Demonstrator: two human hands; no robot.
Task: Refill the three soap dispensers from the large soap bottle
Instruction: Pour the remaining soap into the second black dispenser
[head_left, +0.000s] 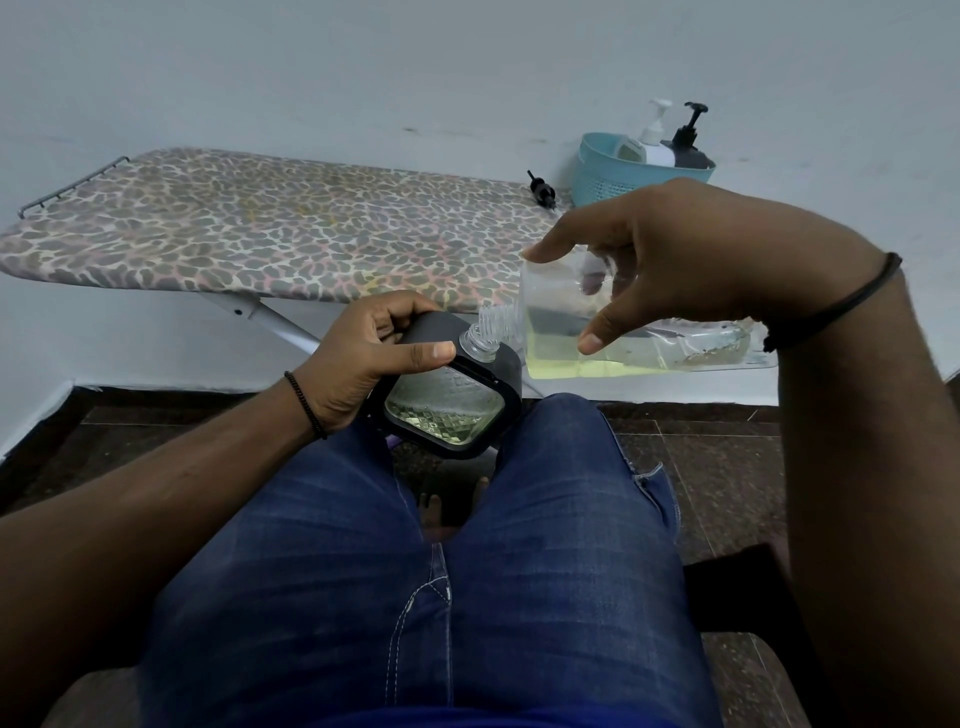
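Right hand (670, 260) grips large clear plastic soap bottle (613, 338) tipped sideways, its threaded mouth touching open neck of black-framed square glass dispenser (452, 400). Left hand (363, 358) clasps dispenser, tilted above knees, beside leopard-print ironing board (260, 228).

Basket (613, 176) wall hides two dispensers' (670, 153) bodies — levels unseen.

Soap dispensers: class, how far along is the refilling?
Looks done: nothing provable. The two dispensers in the basket have pumps on. In hand: the large bottle, tipped by the right hand, meets the open dispenser in the left hand. Left: refitting the loose pump.
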